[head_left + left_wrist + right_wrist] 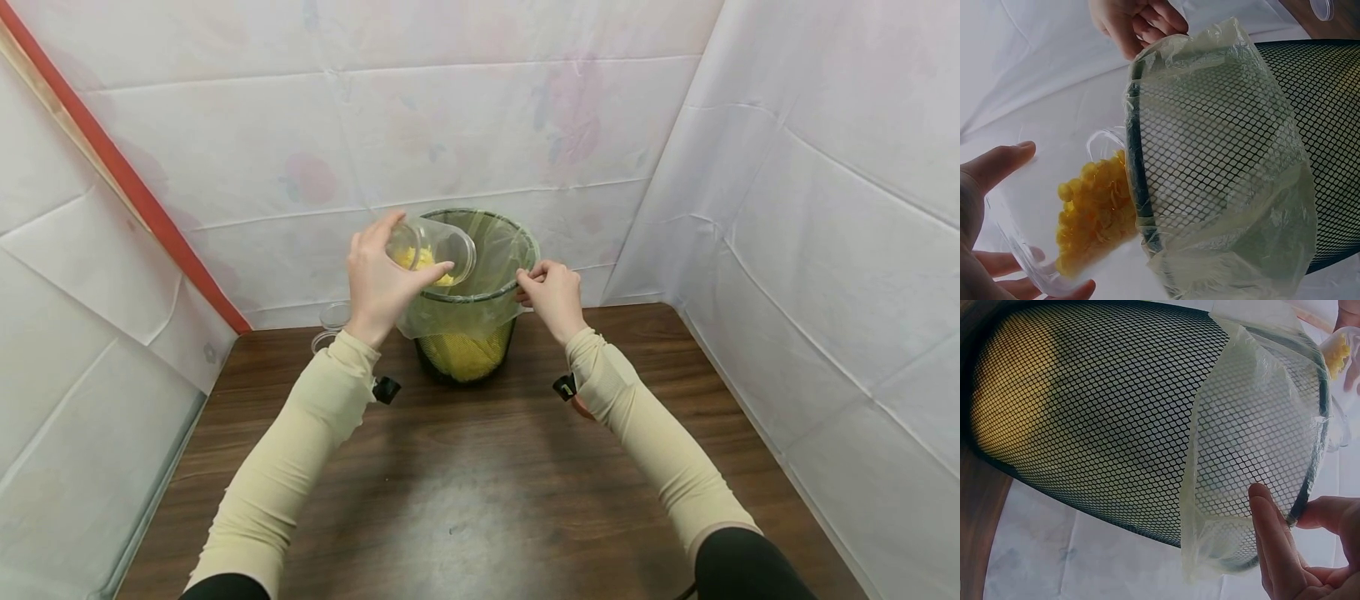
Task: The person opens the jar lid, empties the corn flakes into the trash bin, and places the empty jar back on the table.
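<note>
My left hand [378,279] grips a clear plastic jar [454,240], which lies tilted on its side with its mouth over the near left rim of a black mesh bin [1129,419]. Small yellow pieces [1099,209] are heaped in the jar toward its mouth. A thin, pale see-through bag [1229,437] lines the bin and folds down over its rim. On the bin's right side, my right hand [553,296] pinches the bagged rim, thumb on one side and fingers on the other. More yellow stuff [463,354] shows low in the bin through the mesh.
Two clear round plastic pieces, one a disc [335,314], are at the back left of the brown wooden table [457,483], beside my left wrist. Pale cloth walls [450,125] enclose the table behind and at both sides. A small reddish item [582,407] shows beneath my right wrist.
</note>
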`<control>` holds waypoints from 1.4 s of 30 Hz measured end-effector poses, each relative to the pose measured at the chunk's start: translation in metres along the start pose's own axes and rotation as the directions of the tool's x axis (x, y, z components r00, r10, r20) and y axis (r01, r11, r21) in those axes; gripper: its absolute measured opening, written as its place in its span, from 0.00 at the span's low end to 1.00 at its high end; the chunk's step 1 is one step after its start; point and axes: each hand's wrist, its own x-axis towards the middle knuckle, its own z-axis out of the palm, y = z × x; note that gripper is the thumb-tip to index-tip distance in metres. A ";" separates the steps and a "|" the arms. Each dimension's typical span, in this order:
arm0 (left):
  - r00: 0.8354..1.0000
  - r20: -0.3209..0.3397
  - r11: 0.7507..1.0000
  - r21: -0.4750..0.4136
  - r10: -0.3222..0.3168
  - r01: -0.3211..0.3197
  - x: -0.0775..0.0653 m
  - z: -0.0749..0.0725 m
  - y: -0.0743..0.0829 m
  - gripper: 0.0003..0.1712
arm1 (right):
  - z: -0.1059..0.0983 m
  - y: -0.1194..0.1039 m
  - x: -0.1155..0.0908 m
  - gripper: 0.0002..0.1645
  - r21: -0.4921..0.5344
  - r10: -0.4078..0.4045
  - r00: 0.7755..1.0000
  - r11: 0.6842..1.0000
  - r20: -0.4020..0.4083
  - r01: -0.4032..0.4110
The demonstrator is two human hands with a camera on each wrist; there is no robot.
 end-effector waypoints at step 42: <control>0.992 0.029 0.989 0.094 -0.120 0.117 0.003 0.003 0.001 0.52 | 0.000 -0.001 -0.001 0.16 -0.016 -0.001 1.000 1.000 -0.003 0.001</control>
